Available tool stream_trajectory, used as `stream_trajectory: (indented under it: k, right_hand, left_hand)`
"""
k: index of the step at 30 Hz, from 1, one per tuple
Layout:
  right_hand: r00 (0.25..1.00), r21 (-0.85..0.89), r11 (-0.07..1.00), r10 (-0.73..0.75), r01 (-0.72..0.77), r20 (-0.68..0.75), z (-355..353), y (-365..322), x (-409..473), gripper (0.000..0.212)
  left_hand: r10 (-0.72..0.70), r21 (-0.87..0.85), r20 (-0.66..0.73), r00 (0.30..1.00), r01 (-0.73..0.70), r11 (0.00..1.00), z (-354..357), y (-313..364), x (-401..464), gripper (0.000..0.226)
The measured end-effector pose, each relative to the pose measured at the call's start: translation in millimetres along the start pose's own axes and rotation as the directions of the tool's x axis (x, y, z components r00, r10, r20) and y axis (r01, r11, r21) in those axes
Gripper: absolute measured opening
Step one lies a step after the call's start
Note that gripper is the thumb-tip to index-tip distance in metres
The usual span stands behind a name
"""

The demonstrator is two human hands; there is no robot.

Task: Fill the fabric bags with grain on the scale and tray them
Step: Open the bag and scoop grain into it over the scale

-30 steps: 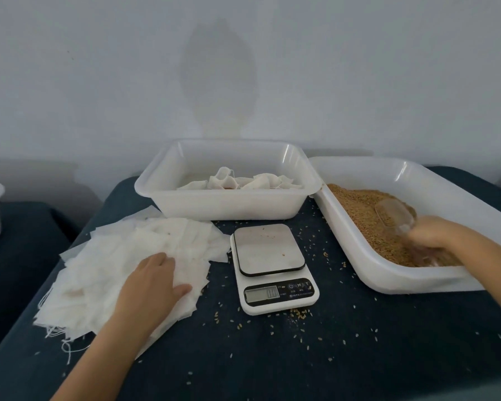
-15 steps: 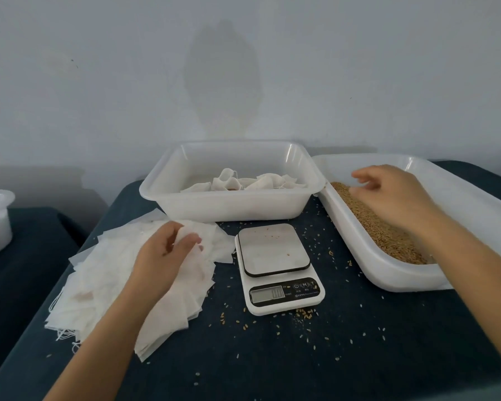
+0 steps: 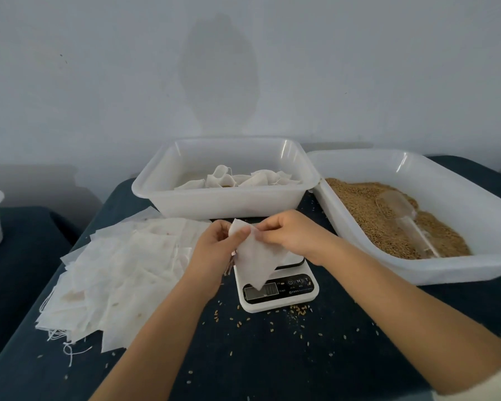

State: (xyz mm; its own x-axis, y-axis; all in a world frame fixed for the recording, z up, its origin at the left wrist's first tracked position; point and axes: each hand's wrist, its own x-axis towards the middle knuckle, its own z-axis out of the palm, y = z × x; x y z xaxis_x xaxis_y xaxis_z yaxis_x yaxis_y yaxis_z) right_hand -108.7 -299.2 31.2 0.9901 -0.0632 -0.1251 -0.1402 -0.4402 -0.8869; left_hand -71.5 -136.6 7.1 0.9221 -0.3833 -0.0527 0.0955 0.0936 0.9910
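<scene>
My left hand [image 3: 214,250] has left the loose pile of flat white fabric bags [image 3: 122,273], and my right hand [image 3: 289,235] has come away from the white plastic tub of brown grain [image 3: 457,227]; both now meet above the small white digital kitchen scale [image 3: 278,287], each pinching the top edge of one thin white fabric bag [image 3: 255,256]; the clear plastic scoop [image 3: 402,218], in my right hand a second ago, lies on the grain, bowl toward the wall, handle toward me; the bag hangs in the air in front of the scale's platform, its long axis running from the gripped edge down to a lower corner that points at the display; the white rectangular plastic tray [image 3: 229,204], behind the scale, holds several filled bags [image 3: 237,179]; stray grains [image 3: 298,311] dot the dark blue tabletop [image 3: 272,357] near the scale.
</scene>
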Motion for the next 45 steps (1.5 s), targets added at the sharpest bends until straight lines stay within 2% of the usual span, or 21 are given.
stream_trajectory:
  k: [3,6,10,13,16,20,22,25,29,32,34,37,39,41,43,45]
  right_hand:
    - [0.999,0.03,0.999,0.024,-0.023,-0.044,-4,4,-2,0.01]
    - [0.996,0.079,0.996,0.044,-0.038,-0.08,-6,10,-3,0.01]
    - [0.996,0.096,0.994,0.065,-0.059,-0.065,-4,16,-6,0.009]
    - [0.998,0.055,0.998,0.036,-0.033,-0.05,-5,16,-8,0.008]
    - [0.998,0.083,0.996,-0.02,0.024,-0.053,-6,14,-7,0.005]
    - [0.999,0.134,0.991,-0.024,0.03,-0.047,-12,2,-4,0.016]
    - [1.0,0.101,0.995,-0.009,0.009,0.001,-17,-4,-2,0.017]
    - [0.993,-0.019,1.0,0.015,-0.013,0.114,-23,-12,-1,0.006]
    - [0.982,-0.097,0.995,0.031,-0.013,0.187,-28,-20,-3,0.025]
    - [0.993,-0.181,0.983,-0.016,0.037,0.116,-24,-23,-3,0.028]
    - [0.997,-0.206,0.976,-0.073,0.073,0.006,-22,-24,-2,0.026]
    - [0.985,-0.245,0.963,-0.141,0.114,-0.097,-20,-26,-3,0.027]
    - [0.983,-0.368,0.923,-0.156,0.112,-0.091,-19,-25,-4,0.031]
    - [0.99,-0.467,0.88,-0.128,0.087,-0.056,-17,-23,-5,0.034]
    - [0.993,-0.476,0.876,-0.107,0.073,-0.046,-14,-21,-6,0.031]
    - [0.991,-0.432,0.899,-0.115,0.073,-0.071,-11,-20,-7,0.025]
  left_hand:
    - [-0.068,-0.047,0.074,0.995,0.072,0.996,-10,-6,2,0.018]
    - [-0.099,-0.048,0.093,0.991,0.103,0.993,-16,-13,3,0.007]
    - [-0.044,-0.029,0.039,0.998,0.046,0.999,-17,-22,3,0.004]
    - [0.051,0.156,0.034,0.998,-0.055,0.986,-14,-23,2,0.013]
    - [0.169,0.415,0.083,0.982,-0.188,0.89,-9,-19,4,0.019]
    - [0.316,0.641,0.254,0.914,-0.404,0.653,-5,-4,4,0.031]
    - [0.372,0.672,0.356,0.857,-0.511,0.536,-4,4,4,0.023]
    - [0.399,0.687,0.432,0.809,-0.582,0.435,-5,15,6,0.015]
    - [0.378,0.689,0.499,0.78,-0.622,0.373,-5,25,6,0.017]
    - [0.367,0.671,0.557,0.745,-0.664,0.331,-5,30,5,0.014]
    - [0.375,0.696,0.591,0.714,-0.686,0.211,-6,31,4,0.012]
    - [0.416,0.764,0.583,0.698,-0.645,0.013,-7,31,2,0.021]
    - [0.47,0.775,0.563,0.679,-0.632,-0.017,-4,31,2,0.017]
    - [0.496,0.756,0.57,0.655,-0.655,-0.005,-2,31,3,0.006]
    - [0.468,0.743,0.58,0.666,-0.668,0.029,-3,29,7,0.003]
    - [0.411,0.752,0.579,0.705,-0.656,0.067,-4,23,11,0.013]
